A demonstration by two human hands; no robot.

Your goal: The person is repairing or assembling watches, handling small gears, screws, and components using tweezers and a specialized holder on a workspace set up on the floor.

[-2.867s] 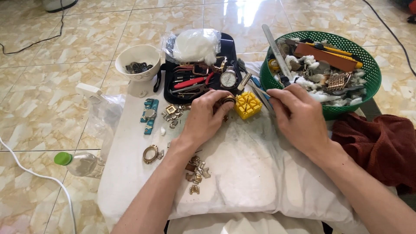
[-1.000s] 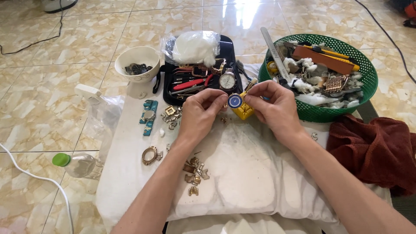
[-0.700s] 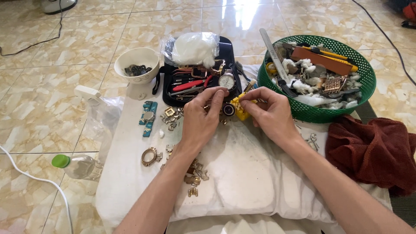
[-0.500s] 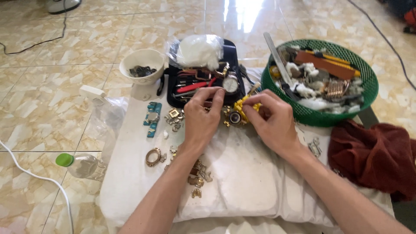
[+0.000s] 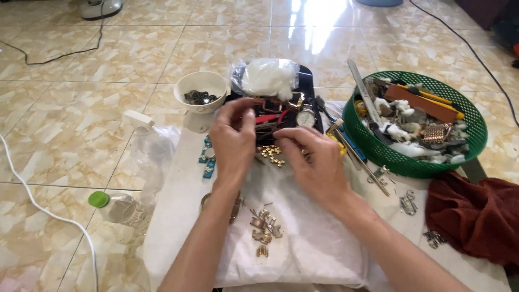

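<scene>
My left hand (image 5: 233, 141) hovers over the near edge of a black tray (image 5: 309, 82), fingers drawn together and pointing up; whether it pinches anything is hidden. My right hand (image 5: 316, 162) lies just right of it, its fingertips closed on a short strip of gold links (image 5: 270, 153) on the white cloth (image 5: 308, 249). A yellow block (image 5: 339, 147) peeks out behind my right hand. A round watch face (image 5: 306, 117) lies in the tray.
A white bowl (image 5: 201, 86) of dark parts stands far left, beside a bag of white stuff (image 5: 267, 75). At right are a green basket (image 5: 378, 157) of parts and a maroon cloth (image 5: 476, 216). Gold clasps (image 5: 265, 230), turquoise pieces (image 5: 207, 160), a bottle (image 5: 116, 206).
Both hands have dropped from holding the yellow block up between them. The block is now behind my right hand and the gold links lie by my fingertips. The camera has moved closer.
</scene>
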